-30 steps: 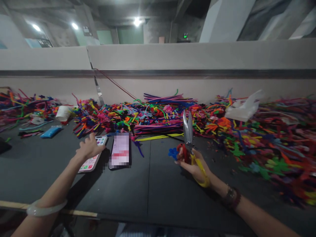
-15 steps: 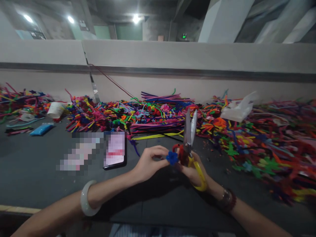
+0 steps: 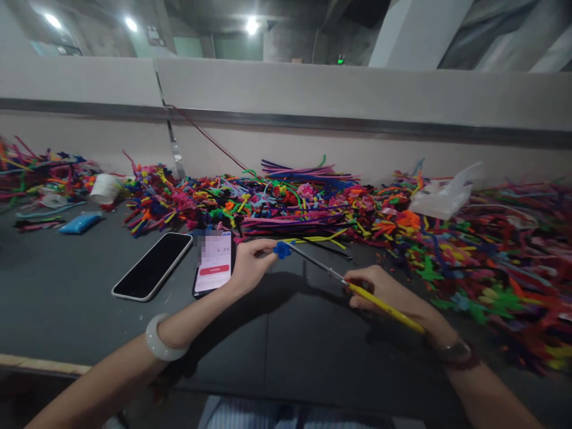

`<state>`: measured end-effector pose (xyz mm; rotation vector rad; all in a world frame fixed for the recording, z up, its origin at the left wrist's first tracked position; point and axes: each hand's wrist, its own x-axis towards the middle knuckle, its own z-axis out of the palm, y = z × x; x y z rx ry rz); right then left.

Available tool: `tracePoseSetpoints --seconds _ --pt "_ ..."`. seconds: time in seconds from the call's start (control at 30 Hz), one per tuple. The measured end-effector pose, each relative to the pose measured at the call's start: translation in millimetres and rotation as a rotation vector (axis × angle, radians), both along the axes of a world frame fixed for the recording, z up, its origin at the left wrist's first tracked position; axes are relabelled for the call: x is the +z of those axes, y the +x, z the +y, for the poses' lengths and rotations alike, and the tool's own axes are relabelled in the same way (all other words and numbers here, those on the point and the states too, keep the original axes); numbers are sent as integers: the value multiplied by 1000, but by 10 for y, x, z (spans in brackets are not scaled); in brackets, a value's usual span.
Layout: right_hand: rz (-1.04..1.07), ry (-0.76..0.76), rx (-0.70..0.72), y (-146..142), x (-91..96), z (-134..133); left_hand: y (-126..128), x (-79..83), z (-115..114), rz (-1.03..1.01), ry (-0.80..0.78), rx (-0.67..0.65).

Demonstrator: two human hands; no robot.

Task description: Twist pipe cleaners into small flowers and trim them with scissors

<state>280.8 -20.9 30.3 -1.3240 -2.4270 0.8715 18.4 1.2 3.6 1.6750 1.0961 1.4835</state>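
Two hands are meeting over a dark grey table (image 3: 290, 345) as I am watching through the head camera. The left hand (image 3: 248, 266) is pinching a blue flower (image 3: 282, 249) of fuzzy wire between thumb and fingertips, just above the tabletop near its middle. The right hand (image 3: 385, 290) is gripping the yellow handles of the scissors (image 3: 357, 290), whose blades are pointing left and reaching the flower. I cannot tell whether the blades are parted, since they are showing edge-on.

A heap of pipe cleaners (image 3: 308, 205) in many colours is running along the whole far side of the table. It is thickening on the right, where it is spreading toward the near edge. A white bag (image 3: 440, 199) is lying on top of it. Just left of the left hand, a lit phone (image 3: 214, 265) and a dark phone (image 3: 152, 266) are lying flat, side by side. Farther left, a white cup (image 3: 103, 188) and a blue packet (image 3: 80, 223) are sitting by the heap.

Behind the heap a pale partition (image 3: 357, 98) is closing off the table, with a grey concrete room and ceiling lights (image 3: 251, 25) showing above it. Bare tabletop is stretching between the hands and the front edge, where a pale strip (image 3: 40, 364) is showing at the lower left. The heap is crowding the right side.
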Motion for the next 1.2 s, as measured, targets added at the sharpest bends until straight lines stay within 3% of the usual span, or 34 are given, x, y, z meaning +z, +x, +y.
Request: tracePoseSetpoints --seconds 0.27,1.2 --pt "-64 -66 28 55 39 15 -5 -22 47 -51 -29 77" --pt "-113 -35 -7 48 5 32 -26 -36 68 -51 -9 44"
